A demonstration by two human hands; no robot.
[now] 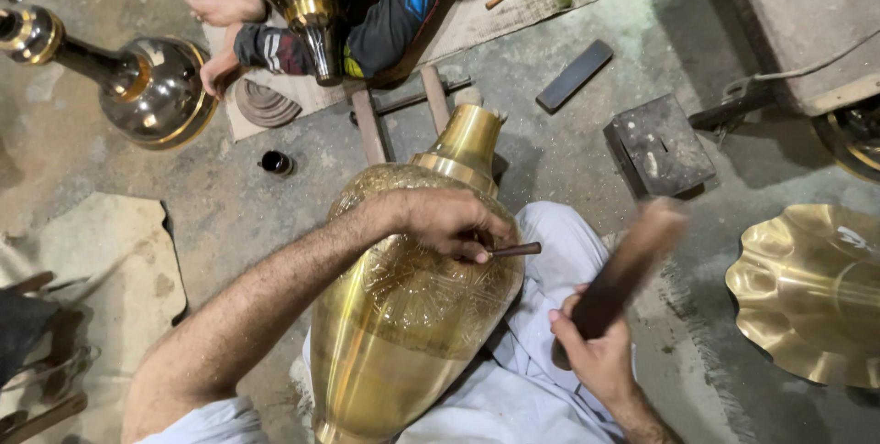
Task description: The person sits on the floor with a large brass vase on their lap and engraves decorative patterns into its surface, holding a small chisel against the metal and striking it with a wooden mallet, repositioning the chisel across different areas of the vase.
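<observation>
Brass vase point(403, 316) lies across the lap, neck pointing away. Left hand point(449, 222) rests on its engraved shoulder, fingers pinching a thin dark chisel point(513, 249). Right hand point(596, 348), just right of the vase, fingers wrapped around a dark wooden mallet point(628, 265), blurred, raised near the chisel's end. Beyond: metal block point(660, 146), dark flat bar point(575, 75), another person's hands point(225, 9). Fluted brass dish point(811, 293) far right

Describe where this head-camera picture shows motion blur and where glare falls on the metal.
In the head view, the wooden mallet in the right hand is smeared by motion; the left hand and its chisel stay sharp. Glare streaks run down the brass vase and the dark vase.
</observation>
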